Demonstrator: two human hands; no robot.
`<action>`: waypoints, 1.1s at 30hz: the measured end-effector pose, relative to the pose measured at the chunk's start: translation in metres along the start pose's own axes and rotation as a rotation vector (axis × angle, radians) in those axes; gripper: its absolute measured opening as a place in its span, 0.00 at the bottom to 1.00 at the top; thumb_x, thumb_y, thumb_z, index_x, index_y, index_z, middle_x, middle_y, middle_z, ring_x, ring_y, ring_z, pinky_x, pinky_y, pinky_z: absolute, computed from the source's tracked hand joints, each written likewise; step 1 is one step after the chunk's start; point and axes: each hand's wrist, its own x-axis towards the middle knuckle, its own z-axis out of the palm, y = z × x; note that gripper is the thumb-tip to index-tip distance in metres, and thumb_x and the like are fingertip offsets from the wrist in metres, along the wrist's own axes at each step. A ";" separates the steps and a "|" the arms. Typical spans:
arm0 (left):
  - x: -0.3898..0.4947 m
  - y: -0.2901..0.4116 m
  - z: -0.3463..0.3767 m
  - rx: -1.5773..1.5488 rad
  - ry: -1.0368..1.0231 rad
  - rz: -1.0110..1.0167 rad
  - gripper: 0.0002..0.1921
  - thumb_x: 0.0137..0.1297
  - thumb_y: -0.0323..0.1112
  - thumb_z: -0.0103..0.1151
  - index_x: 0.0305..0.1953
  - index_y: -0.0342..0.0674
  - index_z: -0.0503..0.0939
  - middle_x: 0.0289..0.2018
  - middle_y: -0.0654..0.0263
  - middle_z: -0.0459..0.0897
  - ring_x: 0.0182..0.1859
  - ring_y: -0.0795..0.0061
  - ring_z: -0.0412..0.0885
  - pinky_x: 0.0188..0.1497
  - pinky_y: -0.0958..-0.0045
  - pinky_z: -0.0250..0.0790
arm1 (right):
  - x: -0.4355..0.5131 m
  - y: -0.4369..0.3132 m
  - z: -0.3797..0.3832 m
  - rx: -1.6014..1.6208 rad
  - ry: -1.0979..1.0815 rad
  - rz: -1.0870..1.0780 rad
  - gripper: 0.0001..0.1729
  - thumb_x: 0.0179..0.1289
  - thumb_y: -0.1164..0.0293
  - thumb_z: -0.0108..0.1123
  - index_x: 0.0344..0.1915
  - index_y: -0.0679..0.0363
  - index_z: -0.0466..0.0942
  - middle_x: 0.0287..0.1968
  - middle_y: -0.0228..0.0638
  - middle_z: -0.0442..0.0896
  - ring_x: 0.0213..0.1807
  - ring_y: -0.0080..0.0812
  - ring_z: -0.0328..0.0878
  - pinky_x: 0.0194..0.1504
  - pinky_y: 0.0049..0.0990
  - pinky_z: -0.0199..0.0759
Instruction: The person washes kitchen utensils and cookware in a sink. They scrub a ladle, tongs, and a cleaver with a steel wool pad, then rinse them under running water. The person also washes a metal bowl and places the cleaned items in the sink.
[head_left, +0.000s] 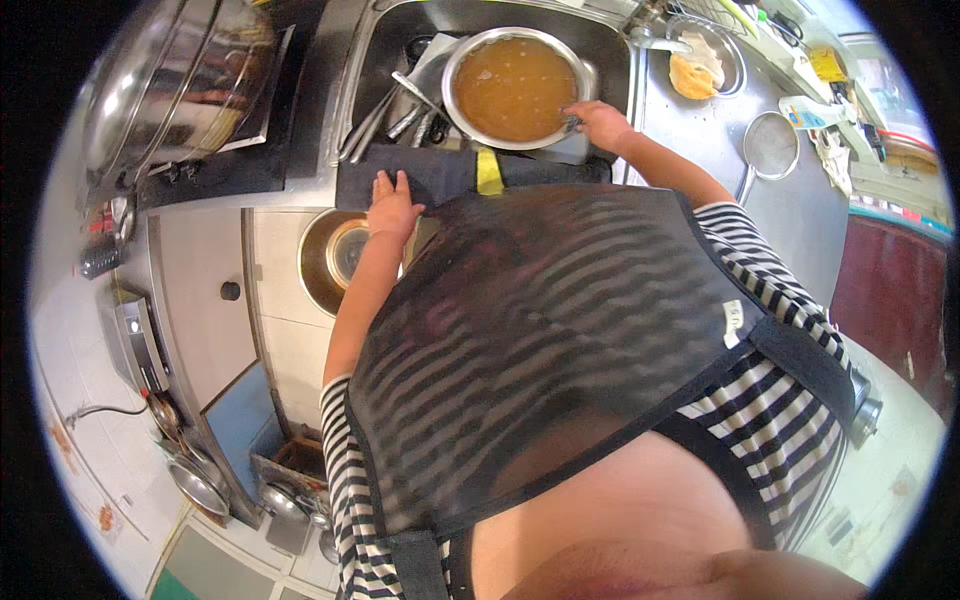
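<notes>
A steel bowl (516, 88) of cloudy brownish liquid sits in the steel sink (611, 52). My right hand (600, 126) is at the bowl's lower right rim, with something small and dark, perhaps a scourer, at its fingertips; its exact hold is unclear. My left hand (394, 202) lies spread on a dark cloth (431, 171) along the sink's front edge, fingers apart. A yellow strip (489, 171) crosses this cloth. Several metal utensils (375, 124) lean in the sink left of the bowl, beside a flat light-coloured piece partly hidden by the bowl.
Right of the sink, the steel counter holds a round strainer (771, 145) and a bowl with a yellow-and-white cloth (696, 71). A white spray bottle (816, 112) stands farther right. The faucet (649, 26) is at the sink's back right corner. A large steel pot (180, 82) is at left.
</notes>
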 end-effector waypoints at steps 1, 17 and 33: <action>0.000 0.003 -0.003 -0.003 -0.014 -0.007 0.42 0.55 0.44 0.67 0.68 0.42 0.57 0.69 0.43 0.51 0.70 0.48 0.54 0.69 0.61 0.54 | -0.002 0.003 0.005 -0.064 -0.036 -0.046 0.26 0.62 0.66 0.56 0.61 0.52 0.70 0.63 0.40 0.71 0.66 0.39 0.64 0.68 0.38 0.53; 0.002 0.010 -0.012 0.043 -0.103 0.012 0.43 0.57 0.43 0.64 0.69 0.39 0.52 0.69 0.39 0.45 0.71 0.43 0.50 0.68 0.59 0.56 | 0.135 -0.119 0.072 0.479 -0.308 0.071 0.29 0.66 0.50 0.47 0.45 0.67 0.77 0.45 0.58 0.78 0.49 0.56 0.75 0.50 0.45 0.67; -0.002 0.008 -0.013 0.053 -0.105 0.048 0.42 0.57 0.43 0.64 0.68 0.33 0.53 0.67 0.32 0.45 0.69 0.37 0.50 0.69 0.58 0.53 | 0.244 0.000 0.008 0.574 0.148 0.685 0.27 0.67 0.53 0.51 0.53 0.65 0.72 0.48 0.47 0.80 0.49 0.45 0.78 0.51 0.35 0.74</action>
